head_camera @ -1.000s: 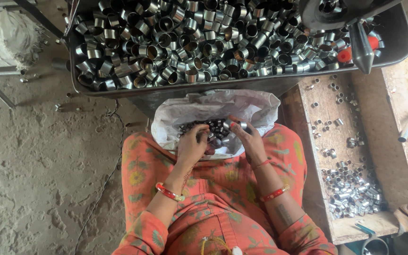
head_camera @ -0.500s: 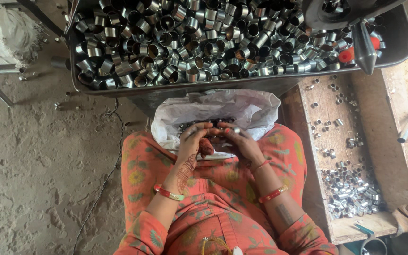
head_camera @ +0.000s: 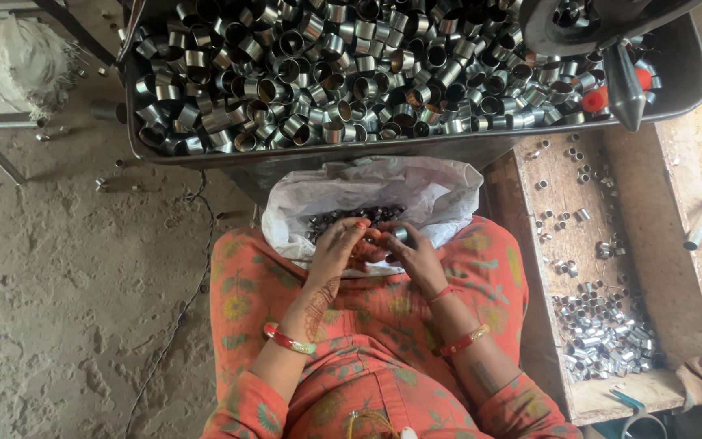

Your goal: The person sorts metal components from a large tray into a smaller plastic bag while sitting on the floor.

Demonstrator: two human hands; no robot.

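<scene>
A white plastic bag (head_camera: 440, 191) of small dark metal rings (head_camera: 351, 217) rests open on my lap. Both hands meet at its near edge. My left hand (head_camera: 336, 248) is curled, fingertips against the right hand. My right hand (head_camera: 413, 252) pinches a small metal ring (head_camera: 400, 234) between its fingers. Whether the left hand also holds a ring is hidden by its fingers. Red and green bangles circle both wrists.
A large dark tray (head_camera: 676, 81) heaped with shiny metal sleeves (head_camera: 327, 73) stands just beyond the bag. A wooden tray (head_camera: 603, 394) at my right holds several small sleeves. A dark machine part (head_camera: 623, 81) hangs over the big tray's right end. Bare dirt floor lies left.
My hands have come out of the bag's opening toward me and closed together at its near edge, the right one now pinching a ring.
</scene>
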